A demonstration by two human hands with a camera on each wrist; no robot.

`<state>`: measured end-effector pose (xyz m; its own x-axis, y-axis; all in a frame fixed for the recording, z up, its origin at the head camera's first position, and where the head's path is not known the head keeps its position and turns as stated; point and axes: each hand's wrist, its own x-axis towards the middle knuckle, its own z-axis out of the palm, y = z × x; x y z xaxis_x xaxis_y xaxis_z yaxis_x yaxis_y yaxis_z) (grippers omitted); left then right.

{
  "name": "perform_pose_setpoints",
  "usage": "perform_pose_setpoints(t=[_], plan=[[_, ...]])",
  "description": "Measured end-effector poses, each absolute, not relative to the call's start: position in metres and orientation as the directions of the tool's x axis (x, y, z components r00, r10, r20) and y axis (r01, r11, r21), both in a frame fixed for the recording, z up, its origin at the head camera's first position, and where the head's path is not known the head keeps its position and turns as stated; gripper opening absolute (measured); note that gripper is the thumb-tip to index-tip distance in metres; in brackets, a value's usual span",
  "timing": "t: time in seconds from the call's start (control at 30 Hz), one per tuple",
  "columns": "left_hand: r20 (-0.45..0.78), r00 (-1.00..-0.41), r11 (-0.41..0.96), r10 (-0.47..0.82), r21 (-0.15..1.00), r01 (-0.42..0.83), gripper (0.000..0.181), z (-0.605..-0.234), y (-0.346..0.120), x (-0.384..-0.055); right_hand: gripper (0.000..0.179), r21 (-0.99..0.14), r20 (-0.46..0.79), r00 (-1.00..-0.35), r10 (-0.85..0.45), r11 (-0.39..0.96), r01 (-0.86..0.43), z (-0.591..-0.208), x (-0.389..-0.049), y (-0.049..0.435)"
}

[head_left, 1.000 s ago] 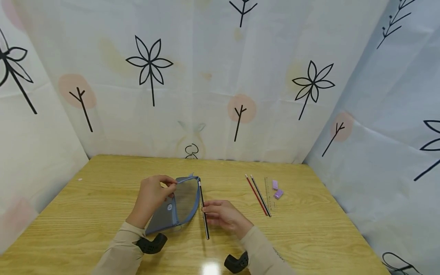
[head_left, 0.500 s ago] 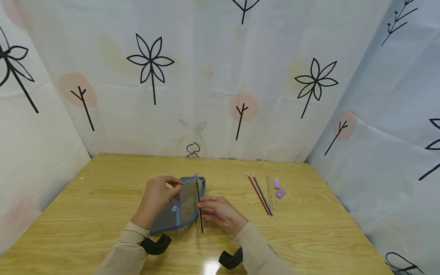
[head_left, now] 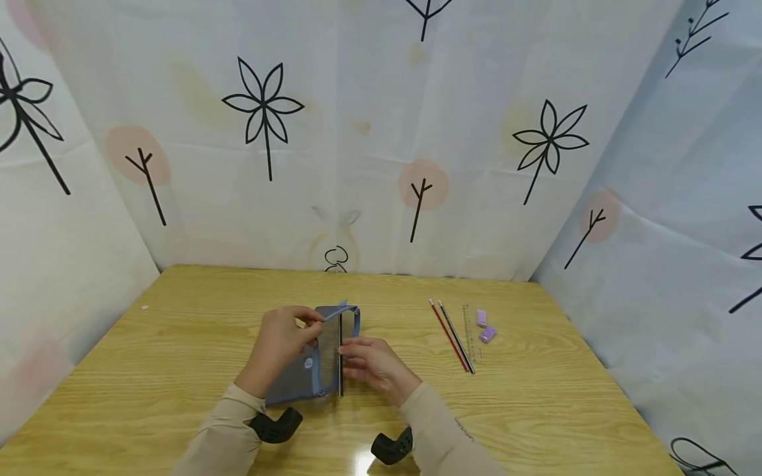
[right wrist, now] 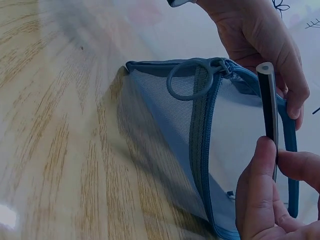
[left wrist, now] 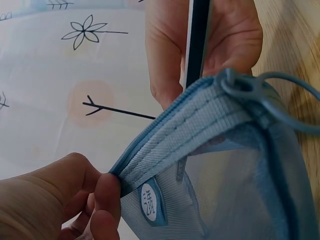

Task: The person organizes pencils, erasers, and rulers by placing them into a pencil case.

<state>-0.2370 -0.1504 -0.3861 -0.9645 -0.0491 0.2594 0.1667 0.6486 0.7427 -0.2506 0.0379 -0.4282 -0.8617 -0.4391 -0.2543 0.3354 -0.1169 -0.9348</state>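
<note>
A blue-grey mesh zip pouch (head_left: 292,380) stands tilted on the table with its zipped mouth spread open toward the right. My left hand (head_left: 280,344) pinches the upper edge of that mouth between thumb and fingers. In my right hand (head_left: 381,370) a dark pencil with pale stripes (head_left: 340,363) is pinched between thumb and fingertips. The pencil (right wrist: 267,102) points away from me, across the pouch's mouth; how far its far end reaches inside is hidden. A round zipper pull ring (right wrist: 187,98) hangs at the pouch's near corner.
To the right on the wooden table (head_left: 536,396) lie a red pencil (head_left: 448,334), a dark striped pencil (head_left: 457,337), a clear ruler (head_left: 469,330) and two purple erasers (head_left: 481,318). A patterned cloth wall (head_left: 369,218) rises behind the table's far edge.
My right hand has carried the pencil leftward, from beside the pouch to its mouth. The left hand and the pouch's edge have shifted slightly right in view.
</note>
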Motion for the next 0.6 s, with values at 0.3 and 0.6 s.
perform_pose_setpoints(t=[0.3,0.6], plan=[[0.239,-0.971,0.654,-0.022,0.738,0.167,0.013,-0.387,-0.145,-0.236,0.039,-0.921,-0.283,-0.868,-0.408,-0.137,0.364,-0.434,-0.255,0.032],[0.252,-0.968,0.652,-0.018,0.737,0.179,0.013,-0.389,-0.143,-0.235,0.041,-0.934,-0.261,-0.876,-0.407,-0.124,0.336,-0.44,-0.258,0.028]])
